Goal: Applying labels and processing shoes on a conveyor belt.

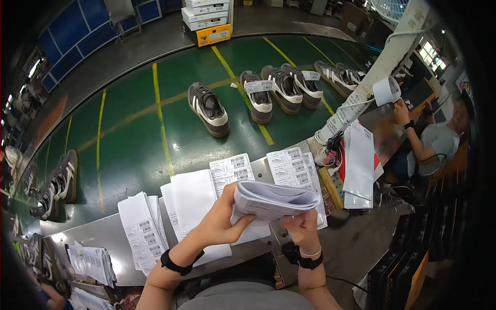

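A thick folded stack of white label sheets [276, 199] is held up between my two hands, above the metal ledge. My left hand [225, 219] grips its left end, thumb on the near face and fingers behind. At the lower right corner, my right hand [302, 227] pinches the same stack with bent fingers. Printed label sheets [231, 168] and another set of label sheets [292, 168] lie just beyond the stack. Blank white sheets [192, 194] lie left of it, partly behind my left forearm. Farther left rests a fanned pile of label sheets [142, 227].
A green conveyor belt [129, 139] with yellow lines carries a dark sneaker [207, 109] and several others, some with labels. Shoe boxes [206, 23] stand beyond it. A white post [372, 77] rises at right, near a seated person [436, 139]. More papers [92, 263] sit lower left.
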Motion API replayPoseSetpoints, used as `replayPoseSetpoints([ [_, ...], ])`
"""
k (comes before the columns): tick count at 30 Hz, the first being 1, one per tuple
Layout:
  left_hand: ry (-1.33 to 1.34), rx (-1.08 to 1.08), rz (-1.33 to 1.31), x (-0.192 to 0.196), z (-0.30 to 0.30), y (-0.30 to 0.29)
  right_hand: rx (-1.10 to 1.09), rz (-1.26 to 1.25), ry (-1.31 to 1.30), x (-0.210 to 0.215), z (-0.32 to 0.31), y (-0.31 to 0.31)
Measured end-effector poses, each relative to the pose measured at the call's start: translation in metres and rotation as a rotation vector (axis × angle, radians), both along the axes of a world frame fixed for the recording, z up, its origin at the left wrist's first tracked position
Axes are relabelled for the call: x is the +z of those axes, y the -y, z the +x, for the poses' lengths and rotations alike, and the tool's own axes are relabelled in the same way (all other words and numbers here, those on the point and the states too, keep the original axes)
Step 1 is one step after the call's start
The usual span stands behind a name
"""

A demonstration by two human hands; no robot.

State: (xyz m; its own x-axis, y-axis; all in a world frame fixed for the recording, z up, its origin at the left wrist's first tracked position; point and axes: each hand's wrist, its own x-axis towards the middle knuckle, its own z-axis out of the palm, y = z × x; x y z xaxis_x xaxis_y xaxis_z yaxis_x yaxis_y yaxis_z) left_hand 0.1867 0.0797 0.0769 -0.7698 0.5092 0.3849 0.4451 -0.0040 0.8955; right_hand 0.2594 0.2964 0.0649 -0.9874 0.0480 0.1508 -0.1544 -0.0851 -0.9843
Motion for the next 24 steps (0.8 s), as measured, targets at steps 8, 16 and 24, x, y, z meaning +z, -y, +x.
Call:
replayPoseSetpoints([
  [8,0.145,0.062,-0.163,-0.027,-0.009,0.002,-0.045,-0.072,-0.012,-0.021,-0.014,0.014],
  [16,0.571,0.123,0.080,-0.034,-0.008,-0.006,-0.157,0.565,0.182,0.011,-0.024,0.015],
  [24,0.514,0.278,-0.824,-0.036,-0.019,-0.006,-0.349,1.032,0.134,0.038,0.002,-0.049],
])
